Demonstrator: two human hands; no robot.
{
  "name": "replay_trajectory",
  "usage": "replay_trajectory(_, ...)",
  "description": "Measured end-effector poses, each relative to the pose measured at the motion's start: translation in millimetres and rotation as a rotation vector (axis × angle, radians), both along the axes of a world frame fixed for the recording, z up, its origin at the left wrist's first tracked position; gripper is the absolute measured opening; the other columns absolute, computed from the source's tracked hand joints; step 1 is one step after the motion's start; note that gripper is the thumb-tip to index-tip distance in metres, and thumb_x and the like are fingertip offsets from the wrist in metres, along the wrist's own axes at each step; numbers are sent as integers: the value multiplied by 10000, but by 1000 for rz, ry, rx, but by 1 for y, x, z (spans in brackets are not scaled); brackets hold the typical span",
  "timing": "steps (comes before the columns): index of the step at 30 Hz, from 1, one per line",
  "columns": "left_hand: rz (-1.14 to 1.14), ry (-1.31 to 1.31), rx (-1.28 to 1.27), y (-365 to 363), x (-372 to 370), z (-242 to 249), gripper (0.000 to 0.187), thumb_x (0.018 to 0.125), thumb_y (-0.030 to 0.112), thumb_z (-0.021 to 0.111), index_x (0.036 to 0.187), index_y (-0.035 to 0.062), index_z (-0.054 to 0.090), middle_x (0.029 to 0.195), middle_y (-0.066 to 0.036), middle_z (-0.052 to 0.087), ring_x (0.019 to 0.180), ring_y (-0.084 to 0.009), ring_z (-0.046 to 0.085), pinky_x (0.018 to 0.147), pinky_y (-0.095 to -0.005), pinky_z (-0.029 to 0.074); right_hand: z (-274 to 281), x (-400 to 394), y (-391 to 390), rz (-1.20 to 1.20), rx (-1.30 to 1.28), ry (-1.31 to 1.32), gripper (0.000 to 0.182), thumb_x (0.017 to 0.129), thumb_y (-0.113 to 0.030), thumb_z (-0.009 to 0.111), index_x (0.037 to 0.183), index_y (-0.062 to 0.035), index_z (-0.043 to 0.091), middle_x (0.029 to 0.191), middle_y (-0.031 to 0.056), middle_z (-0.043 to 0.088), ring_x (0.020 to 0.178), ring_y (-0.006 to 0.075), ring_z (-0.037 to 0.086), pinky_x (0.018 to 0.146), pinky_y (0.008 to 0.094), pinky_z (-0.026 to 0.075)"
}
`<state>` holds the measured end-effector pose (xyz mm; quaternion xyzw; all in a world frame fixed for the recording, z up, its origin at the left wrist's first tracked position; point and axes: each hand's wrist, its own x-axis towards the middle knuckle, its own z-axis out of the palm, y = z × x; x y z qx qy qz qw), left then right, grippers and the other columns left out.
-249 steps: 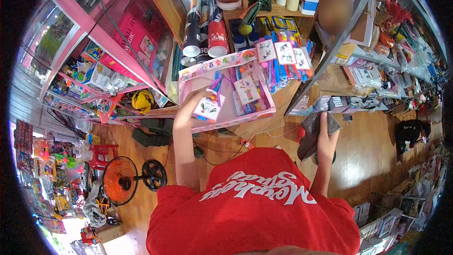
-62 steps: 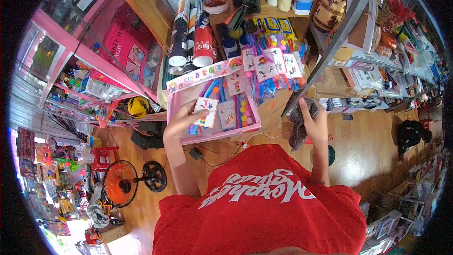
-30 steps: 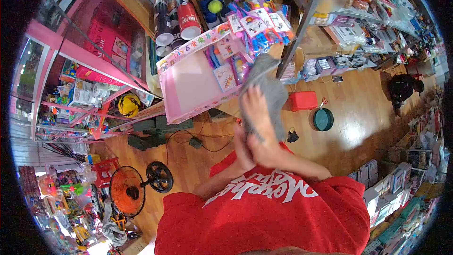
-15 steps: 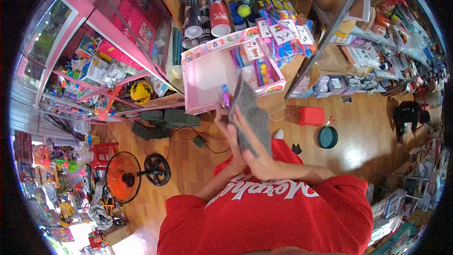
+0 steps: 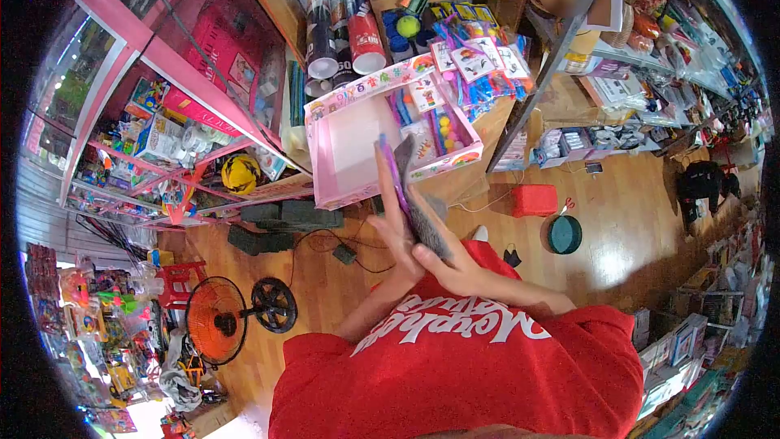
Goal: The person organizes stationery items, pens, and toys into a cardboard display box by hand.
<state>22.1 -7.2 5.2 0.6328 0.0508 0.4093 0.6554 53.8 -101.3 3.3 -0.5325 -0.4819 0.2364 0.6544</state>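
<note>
A grey fuzzy cloth (image 5: 426,224) and a thin purple packet (image 5: 395,177) stand on edge between my two hands, in front of the pink box. My left hand (image 5: 392,228) has its fingers stretched along the packet's side. On the other side my right hand (image 5: 457,264) presses the cloth, thumb over its lower end. The pink box (image 5: 331,195) lies open on the counter; its left part shows a bare white bottom, and its right part holds packets and yellow balls (image 5: 445,130).
Bagged craft packets (image 5: 487,73) lie behind the box, beside cardboard tubes (image 5: 366,36). An orange fan (image 5: 217,319) stands on the floor at left. A red box (image 5: 535,200) and a green bowl (image 5: 565,235) are on the floor at right. Crowded shelves line both sides.
The grey cloth has turned and now shows as a narrow strip between my hands. The purple packet shows more of its length, and my left fingers have straightened beside it.
</note>
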Motion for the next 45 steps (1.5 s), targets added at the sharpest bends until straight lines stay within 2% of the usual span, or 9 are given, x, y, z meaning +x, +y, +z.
replay_trajectory(6,26,-75,-148,3,9,20,835,925,619,160,1464,-14,93,1546,-132,77,1429,-239,45,1145,-376,-12,-12,13,-4,-257,-168,421,375,930,-87,537,1276,40,470,1038,54,606,925,122,571,802,277,486)
replay_trajectory(11,153,35,-37,18,-1,6,685,961,359,401,1463,-8,113,1541,-146,102,1428,-218,56,1147,-384,1,3,33,-7,-340,-87,764,247,900,-141,619,1083,24,600,885,13,631,743,65,568,658,225,481)
replay_trajectory(16,-8,116,-485,5,-15,-7,589,919,129,534,1423,4,254,1278,-82,457,1127,-157,479,970,-299,382,-5,23,-4,-271,-320,503,247,907,-225,617,909,20,651,762,-5,619,674,38,523,590,219,435)
replay_trajectory(20,73,80,-719,18,-16,2,411,893,119,553,1277,8,457,1084,-47,576,938,-110,568,812,-258,465,-8,31,-17,-258,-444,462,327,943,-279,558,887,30,645,751,-1,621,656,52,523,571,228,418)
replay_trajectory(27,26,83,-577,13,-23,0,460,920,180,495,1343,29,393,1168,-71,536,1038,-152,543,911,-294,429,-6,24,-40,-422,-29,475,447,1000,-328,369,1023,46,613,859,73,637,722,133,566,672,303,460)
replay_trajectory(30,-75,43,-835,-22,-18,19,532,982,350,350,1431,71,285,1392,-87,396,1273,-208,384,1081,-363,268,-26,10,-12,-47,-148,-361,713,947,-526,259,1399,21,331,1511,225,165,1422,358,37,1127,471,16)
replay_trajectory(35,-292,-393,-449,-10,-13,-18,720,958,576,183,1482,87,128,1481,-94,259,1356,-247,257,1122,-385,178,10,-16,-14,41,-20,-239,762,950,-532,177,1444,48,175,1526,238,32,1402,423,-63,1102,526,-23)
replay_trajectory(39,-268,101,-442,-45,-25,1,882,892,695,109,1483,45,33,1546,-100,81,1420,-240,76,1139,-372,47,6,21,7,-271,63,-411,805,936,-585,180,1453,32,154,1528,222,59,1410,408,3,1115,515,-2)
replay_trajectory(45,-181,-77,-478,-24,-18,-21,876,891,691,89,1482,46,49,1545,-101,74,1422,-237,48,1141,-373,8,2,4,8,-129,31,-277,875,908,-636,180,1437,62,184,1520,238,72,1417,380,0,1124,458,49)
